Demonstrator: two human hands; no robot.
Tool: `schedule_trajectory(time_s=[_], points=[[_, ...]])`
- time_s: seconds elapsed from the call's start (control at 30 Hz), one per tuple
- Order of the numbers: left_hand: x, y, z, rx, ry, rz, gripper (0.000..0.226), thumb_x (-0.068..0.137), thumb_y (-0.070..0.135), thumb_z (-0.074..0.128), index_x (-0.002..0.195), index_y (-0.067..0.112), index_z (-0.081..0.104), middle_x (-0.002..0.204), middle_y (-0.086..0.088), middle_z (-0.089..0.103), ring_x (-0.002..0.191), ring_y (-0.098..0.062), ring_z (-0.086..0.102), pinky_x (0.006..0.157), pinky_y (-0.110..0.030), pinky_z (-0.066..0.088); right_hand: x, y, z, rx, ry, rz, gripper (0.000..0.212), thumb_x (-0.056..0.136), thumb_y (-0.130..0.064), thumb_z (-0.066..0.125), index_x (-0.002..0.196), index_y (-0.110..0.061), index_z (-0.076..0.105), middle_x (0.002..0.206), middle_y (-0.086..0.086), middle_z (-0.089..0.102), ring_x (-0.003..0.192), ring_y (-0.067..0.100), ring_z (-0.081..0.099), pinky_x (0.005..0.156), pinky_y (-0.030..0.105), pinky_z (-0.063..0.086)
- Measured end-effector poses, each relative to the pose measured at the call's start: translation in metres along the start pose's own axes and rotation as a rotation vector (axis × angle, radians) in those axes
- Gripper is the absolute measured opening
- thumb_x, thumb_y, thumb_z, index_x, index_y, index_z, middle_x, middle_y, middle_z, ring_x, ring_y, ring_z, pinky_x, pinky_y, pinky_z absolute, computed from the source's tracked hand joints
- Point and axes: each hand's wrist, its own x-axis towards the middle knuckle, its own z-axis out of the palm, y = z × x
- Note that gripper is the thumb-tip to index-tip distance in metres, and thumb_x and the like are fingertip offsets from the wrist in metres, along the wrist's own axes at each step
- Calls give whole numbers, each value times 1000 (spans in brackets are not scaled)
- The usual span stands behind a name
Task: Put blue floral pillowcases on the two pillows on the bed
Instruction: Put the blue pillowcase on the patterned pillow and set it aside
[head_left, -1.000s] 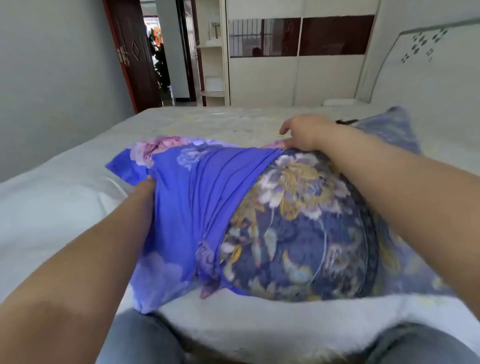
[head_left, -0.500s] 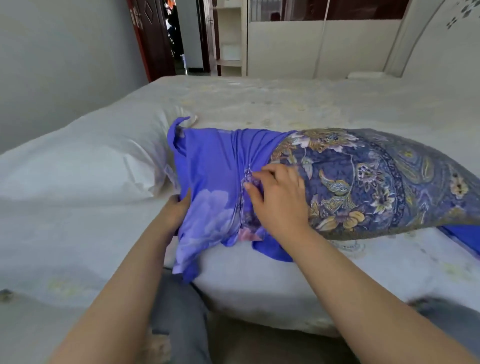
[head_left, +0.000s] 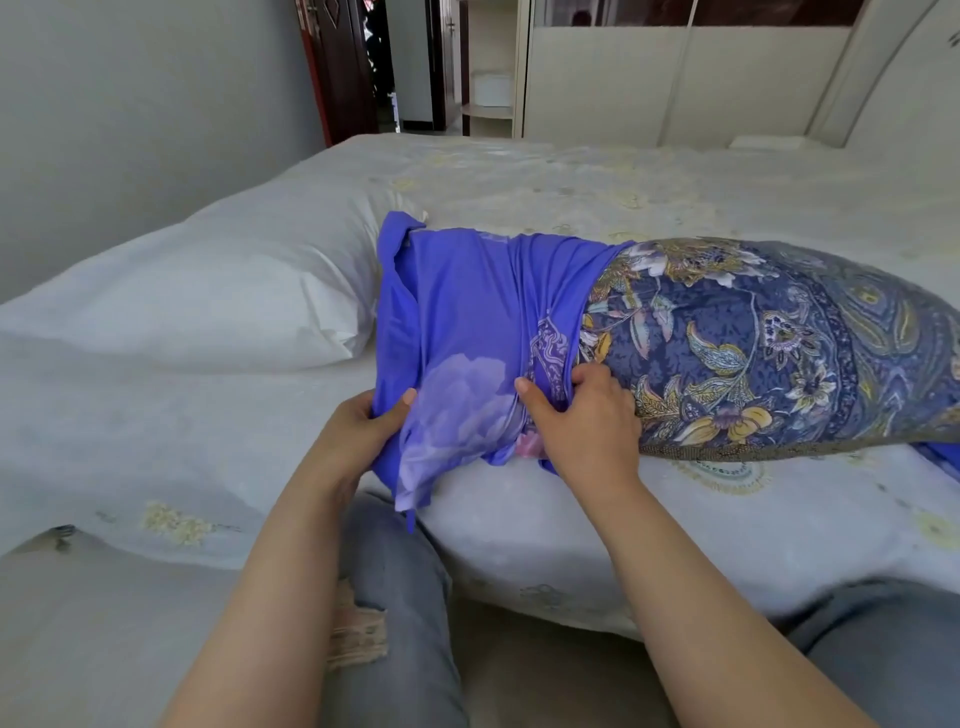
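Head view, first speaker: What is seen at the near edge of the bed (head_left: 597, 171)?

Second speaker: A pillow in a dark patterned floral cover (head_left: 769, 343) is laid lengthwise across the mattress. A blue floral pillowcase (head_left: 467, 322) is drawn over its left end only, so most of the pillow is left uncovered to the right.

First speaker: How is the pillowcase held?

Second speaker: It is held at two points. The left hand (head_left: 358, 431) is closed on the loose lower left corner of the blue cloth, with the thumb laid over the fabric; that grip is clamped on the pillowcase. The right hand (head_left: 582, 415) is set at the bunched open hem, where blue cloth meets patterned cover, and its fingers are curled into the gathered edge, so that grip too is clamped on the pillowcase.

First speaker: Where is the second pillow found?

Second speaker: A white uncovered pillow (head_left: 208, 291) is seen just beside the left end of the blue cloth, lying flat on the bed.

First speaker: What else is shown?

Second speaker: Jeans-clad knees (head_left: 395, 597) are seen against the mattress edge, and a pale wardrobe (head_left: 675, 78) and a dark red door (head_left: 337, 67) are seen beyond the bed.
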Motion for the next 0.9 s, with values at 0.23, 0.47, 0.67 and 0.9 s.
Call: schedule_trajectory(time_s=[0.23,0.47,0.67,0.9], points=[[-10,1,0,-391,-57,-176,53,96,49,39,109,4,66,105,-17,70,95,-31,66,77,-39,56,-27,-32,10,-60,206,-326,66,75,-64,55,122,-17,53,124,9,49,112,30,45,88,43,41],[-19,2,2,-392,71,-16,35,98,32,45,100,5,67,100,-12,72,92,-24,68,83,-34,53,-23,-51,27,-241,-75,-372,37,91,-45,52,105,-11,58,112,10,53,107,30,47,85,36,39],[-24,10,-7,-933,-68,-164,38,89,37,54,99,5,72,99,-11,73,88,-19,71,65,-33,59,-21,-46,14,311,-89,-205,22,88,-27,64,76,-14,50,81,6,56,77,26,54,70,36,40],[-30,17,15,-991,-224,-311,21,72,-9,60,92,-3,62,84,-12,65,60,-14,63,46,-19,53,-5,-38,9,1109,-367,405,29,96,-12,53,68,-13,43,70,7,41,70,18,43,58,22,55]])
